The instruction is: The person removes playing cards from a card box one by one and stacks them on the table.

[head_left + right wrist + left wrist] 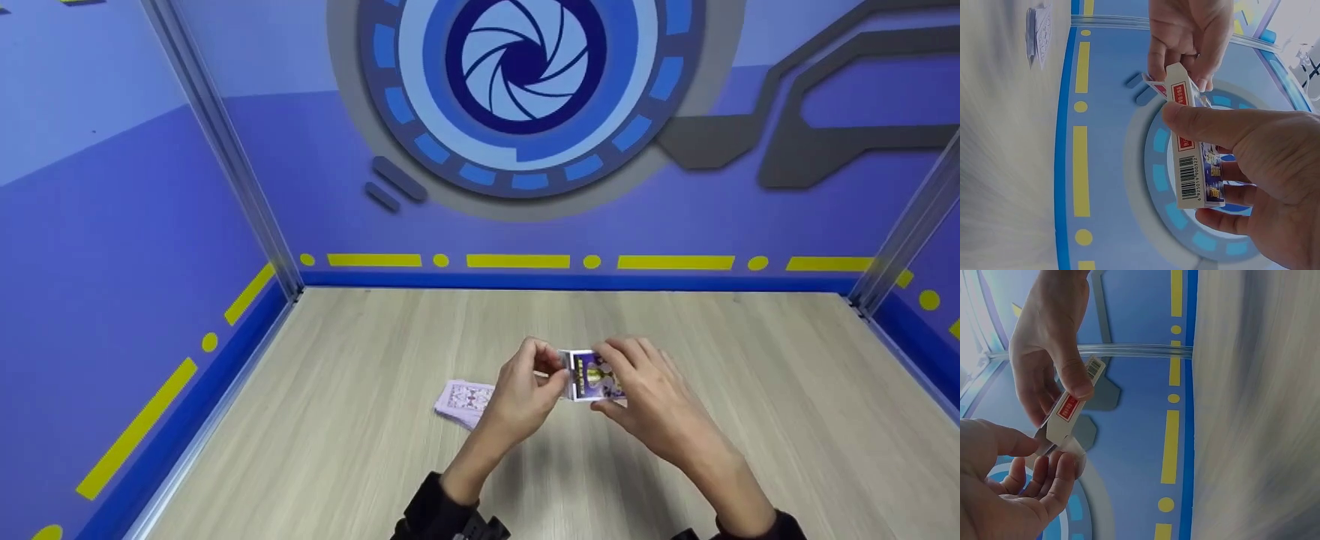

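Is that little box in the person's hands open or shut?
Open: at the end of the box by the left hand, a pale flap sticks out. Whether it's empty, I cannot tell.

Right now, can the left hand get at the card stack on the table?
Likely yes: the card stack lies on the table, close by the left hand, with nothing visible blocking. It'd probably have to release its grip on the box first, though.
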`<control>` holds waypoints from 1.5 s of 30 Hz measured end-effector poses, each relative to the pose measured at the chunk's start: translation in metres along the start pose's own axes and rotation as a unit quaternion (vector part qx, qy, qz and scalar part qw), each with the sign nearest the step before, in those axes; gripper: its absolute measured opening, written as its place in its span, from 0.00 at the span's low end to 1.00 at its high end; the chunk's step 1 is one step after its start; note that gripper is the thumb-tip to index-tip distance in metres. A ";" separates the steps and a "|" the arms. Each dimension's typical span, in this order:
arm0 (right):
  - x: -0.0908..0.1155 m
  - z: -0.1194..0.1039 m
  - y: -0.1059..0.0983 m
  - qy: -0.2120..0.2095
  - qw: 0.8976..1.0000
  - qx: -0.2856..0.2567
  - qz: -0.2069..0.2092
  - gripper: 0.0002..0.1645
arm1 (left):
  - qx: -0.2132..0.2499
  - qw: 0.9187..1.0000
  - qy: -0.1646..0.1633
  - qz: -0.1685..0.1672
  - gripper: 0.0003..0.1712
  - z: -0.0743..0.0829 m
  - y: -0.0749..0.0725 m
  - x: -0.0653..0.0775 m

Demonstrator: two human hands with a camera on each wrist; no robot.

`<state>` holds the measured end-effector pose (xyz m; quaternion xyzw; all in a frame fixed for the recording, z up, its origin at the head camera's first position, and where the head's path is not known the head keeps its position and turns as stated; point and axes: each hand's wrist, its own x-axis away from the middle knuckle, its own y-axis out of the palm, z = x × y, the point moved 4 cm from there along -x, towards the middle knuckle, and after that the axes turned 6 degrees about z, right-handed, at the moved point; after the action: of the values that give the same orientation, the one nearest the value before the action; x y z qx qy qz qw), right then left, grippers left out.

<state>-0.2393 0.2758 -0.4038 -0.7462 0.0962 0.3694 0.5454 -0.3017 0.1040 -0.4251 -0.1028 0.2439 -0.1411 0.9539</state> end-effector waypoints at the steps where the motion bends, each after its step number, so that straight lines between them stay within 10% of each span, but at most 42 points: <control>1: 0.000 -0.001 0.000 0.000 1.000 -0.001 -0.001 0.46 | 0.001 1.000 -0.003 -0.004 0.10 -0.001 0.000 0.000; 26: 0.000 -0.005 0.004 -0.004 1.000 0.000 -0.015 0.46 | 0.067 0.992 -0.105 -0.001 0.15 -0.010 -0.001 -0.002; 35: 0.001 0.002 0.004 0.021 0.999 0.007 -0.031 0.45 | 0.056 0.994 -0.089 -0.020 0.14 -0.007 -0.008 -0.004; 45: 0.001 0.009 0.000 0.052 0.998 0.008 -0.039 0.45 | -0.071 0.997 -0.009 -0.014 0.22 0.001 -0.024 -0.008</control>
<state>-0.2428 0.2839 -0.4055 -0.7632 0.0985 0.3080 0.5595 -0.3135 0.0840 -0.4139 -0.1749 0.2431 -0.1360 0.9444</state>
